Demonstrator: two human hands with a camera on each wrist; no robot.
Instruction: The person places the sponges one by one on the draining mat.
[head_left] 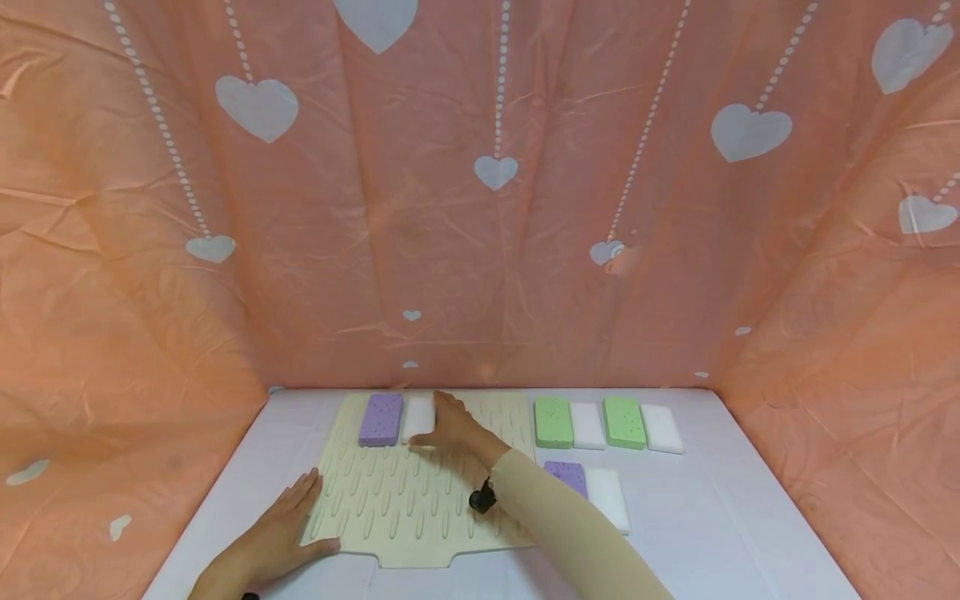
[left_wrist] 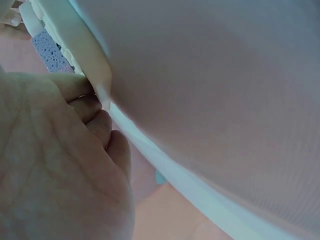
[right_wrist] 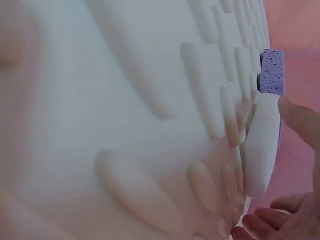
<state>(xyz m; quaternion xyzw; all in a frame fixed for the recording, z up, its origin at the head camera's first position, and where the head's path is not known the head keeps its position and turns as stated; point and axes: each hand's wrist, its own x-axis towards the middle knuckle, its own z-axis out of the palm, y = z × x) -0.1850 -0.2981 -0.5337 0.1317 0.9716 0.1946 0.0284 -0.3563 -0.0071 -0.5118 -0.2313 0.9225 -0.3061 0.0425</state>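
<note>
White sponge (head_left: pixel 418 417): on the mat (head_left: pixel 405 533), by its far edge, left of middle. Lies flat, long axis near-to-far, one short end toward the far edge. Purple sponge (head_left: pixel 381 420) just to its left, roughly parallel.

Right hand (head_left: pixel 456 427): moderately wide, spans the white sponge from the right. Thumb touches it; other fingers loosely bent, a bit off it in the wrist view, tips low by the mat. Firm grip not evident. Arm comes in from the near right, beige sleeve (head_left: pixel 581 525) crossing the mat's right edge; hand points to the far left.

Left hand (head_left: pixel 277 533): spread, palm down at the mat's near-left corner. Fingers extended along the left edge, thumb at the near edge. Holds no sponge.

Table (head_left: pixel 720 517), right of mat: far-edge row, left to right, green (head_left: pixel 552 422), white (head_left: pixel 587 426), green (head_left: pixel 624 422), white (head_left: pixel 662 428). Nearer: second purple (head_left: pixel 567 475), partly behind the sleeve, with white (head_left: pixel 609 497) at its right.
</note>
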